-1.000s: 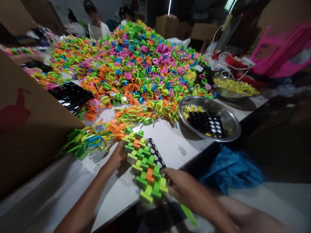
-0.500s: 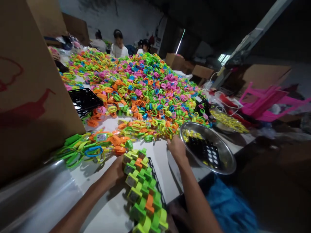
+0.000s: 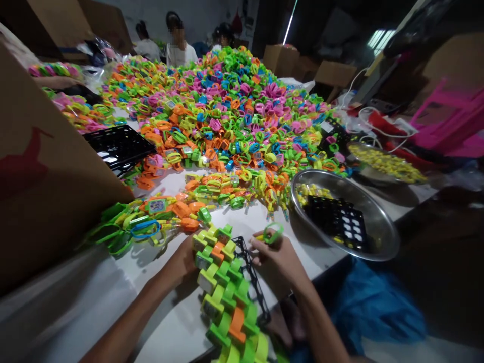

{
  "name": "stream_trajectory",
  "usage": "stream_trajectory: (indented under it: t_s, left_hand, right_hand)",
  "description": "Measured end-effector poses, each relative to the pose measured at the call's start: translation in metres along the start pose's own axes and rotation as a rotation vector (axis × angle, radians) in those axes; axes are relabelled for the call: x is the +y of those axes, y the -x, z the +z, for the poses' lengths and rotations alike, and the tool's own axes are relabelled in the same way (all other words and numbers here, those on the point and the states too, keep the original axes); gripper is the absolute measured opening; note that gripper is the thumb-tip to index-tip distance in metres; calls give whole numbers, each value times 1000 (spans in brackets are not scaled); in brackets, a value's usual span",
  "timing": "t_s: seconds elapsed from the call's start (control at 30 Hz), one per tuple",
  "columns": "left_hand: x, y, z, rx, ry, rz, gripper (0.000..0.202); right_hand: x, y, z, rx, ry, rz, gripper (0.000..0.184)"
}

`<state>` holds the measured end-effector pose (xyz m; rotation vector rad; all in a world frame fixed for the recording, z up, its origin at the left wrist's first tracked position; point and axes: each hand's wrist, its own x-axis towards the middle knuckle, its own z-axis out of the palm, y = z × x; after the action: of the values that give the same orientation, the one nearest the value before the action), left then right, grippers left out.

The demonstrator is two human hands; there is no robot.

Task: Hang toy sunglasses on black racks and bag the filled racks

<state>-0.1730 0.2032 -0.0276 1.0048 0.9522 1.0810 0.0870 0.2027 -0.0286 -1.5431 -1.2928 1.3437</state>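
A black grid tray [image 3: 252, 278] hangs over the near table edge, packed with green, yellow and orange toy watches [image 3: 223, 282]. My left hand [image 3: 182, 262] is pressed against the tray's left side, fingers hidden behind the watches. My right hand [image 3: 275, 256] is closed on a green toy watch [image 3: 272, 233], held just right of the tray's far end.
A huge heap of coloured toy watches [image 3: 227, 106] covers the white table [image 3: 162, 312]. A steel bowl [image 3: 378, 237] holds yellow parts and a black tray. A cardboard box [image 3: 45, 201] stands at left, another black tray [image 3: 117, 143] beside it. People sit at the far end.
My right hand came back from the pile by the steel bowl to the tray, now holding a green watch. The left hand stayed on the tray.
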Motion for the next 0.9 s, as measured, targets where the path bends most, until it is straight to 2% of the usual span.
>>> stream_trajectory:
  t_s: [0.13, 0.27, 0.33, 0.43, 0.57, 0.73, 0.9]
  left_hand:
    - [-5, -2, -5, -28, -76, -5, 36]
    - [-16, -3, -16, -2, -108, -40, 37]
    - [-18, -3, -18, -2, -133, -59, 37]
    - [-14, -5, -15, -24, -178, -52, 35]
    - [-6, -8, -7, 8, -212, 2, 32]
    - [-8, -9, -7, 47, -263, 56, 34]
    - [-8, -9, -6, 18, -285, 95, 30]
  right_hand:
    - [0, -2, 18, -65, -108, -10, 50]
    - [-3, -19, 27, -75, 69, -169, 33]
    - [-3, -25, 28, -114, 146, -198, 30]
    - [-3, -30, 28, -172, 195, -223, 24]
    - [-10, -34, 29, -292, 280, -294, 2]
    - [-23, -37, 35, -322, 462, -329, 24]
    - [-25, -29, 32, -291, 462, -328, 22]
